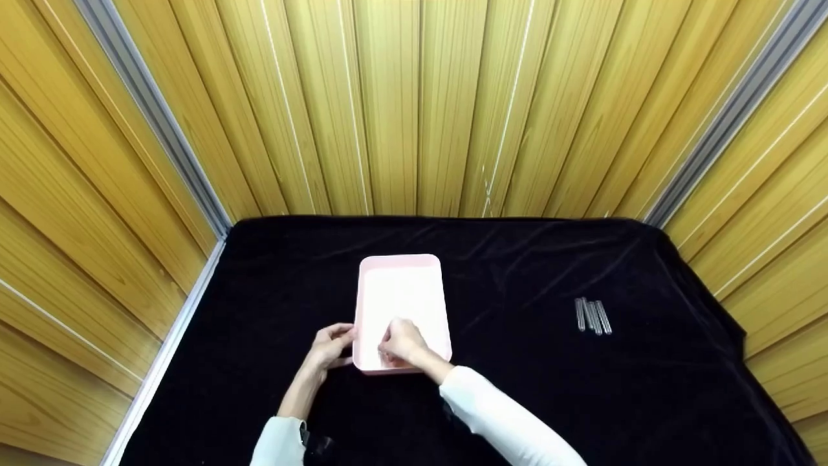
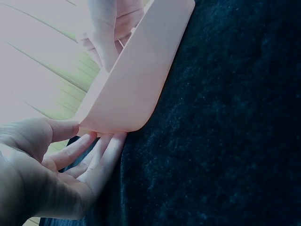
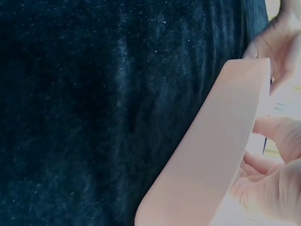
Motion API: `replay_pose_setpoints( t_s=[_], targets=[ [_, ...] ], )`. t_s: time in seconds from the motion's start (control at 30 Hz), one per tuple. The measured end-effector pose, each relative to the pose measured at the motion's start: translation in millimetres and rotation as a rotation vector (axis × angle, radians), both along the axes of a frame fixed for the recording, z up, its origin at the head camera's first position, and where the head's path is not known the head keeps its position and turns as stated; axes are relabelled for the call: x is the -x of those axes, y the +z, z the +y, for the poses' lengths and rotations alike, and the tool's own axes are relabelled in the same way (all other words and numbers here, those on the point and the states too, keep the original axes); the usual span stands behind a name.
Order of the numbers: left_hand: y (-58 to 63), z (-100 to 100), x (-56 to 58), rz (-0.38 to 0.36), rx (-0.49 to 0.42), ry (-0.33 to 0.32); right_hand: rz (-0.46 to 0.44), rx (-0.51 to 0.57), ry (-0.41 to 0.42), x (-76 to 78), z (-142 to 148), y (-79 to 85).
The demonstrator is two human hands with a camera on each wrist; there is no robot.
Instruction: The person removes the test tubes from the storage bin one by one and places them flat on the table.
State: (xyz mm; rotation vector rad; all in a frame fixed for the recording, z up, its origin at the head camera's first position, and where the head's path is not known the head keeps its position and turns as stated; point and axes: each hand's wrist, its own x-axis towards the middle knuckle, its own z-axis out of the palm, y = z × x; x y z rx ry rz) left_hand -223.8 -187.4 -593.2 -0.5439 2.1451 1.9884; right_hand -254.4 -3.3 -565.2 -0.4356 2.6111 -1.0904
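While tray sits on cloth, its wall is touched by left hand, fingers loose; grip of right hand inside can't be told. Probably light, stiff: best held by opposite walls.

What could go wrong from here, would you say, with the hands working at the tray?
The left hand touches the tray, so a push might slide it on the cloth. The right hand reaches over the rim and could bump it. The clear tubes lie loose and might roll if the cloth is tugged.
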Motion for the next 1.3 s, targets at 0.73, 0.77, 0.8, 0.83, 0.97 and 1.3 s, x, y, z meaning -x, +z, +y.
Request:
replay_pose_setpoints(
  t_s=[0.73, 0.77, 0.8, 0.83, 0.97, 1.3],
  targets=[
    [4.9, 2.6, -2.6, -0.002, 0.0, 0.011, 0.071, -0.113, -0.064, 2.2, 6.2, 0.2],
    [4.7, 2.0, -2.8, -0.001, 0.0, 0.014, 0.055, -0.094, -0.06, 3.3, 9.3, 1.0],
    [4.6, 1.5, -2.9, -0.003, -0.003, 0.018, 0.036, -0.07, -0.056, 4.7, 12.5, 1.6],
    [4.6, 0.9, -3.0, -0.002, -0.003, 0.019, 0.018, -0.049, -0.052, 6.1, 15.5, 3.0],
    [4.7, -0.4, -3.9, -0.002, 0.005, 0.025, -0.094, 0.06, -0.07, 13.6, 26.7, 10.2],
    [5.6, 3.4, -4.2, 0.01, 0.0, 0.023, -0.22, 0.313, -0.169, 38.4, 55.5, 56.0]
  ],
)
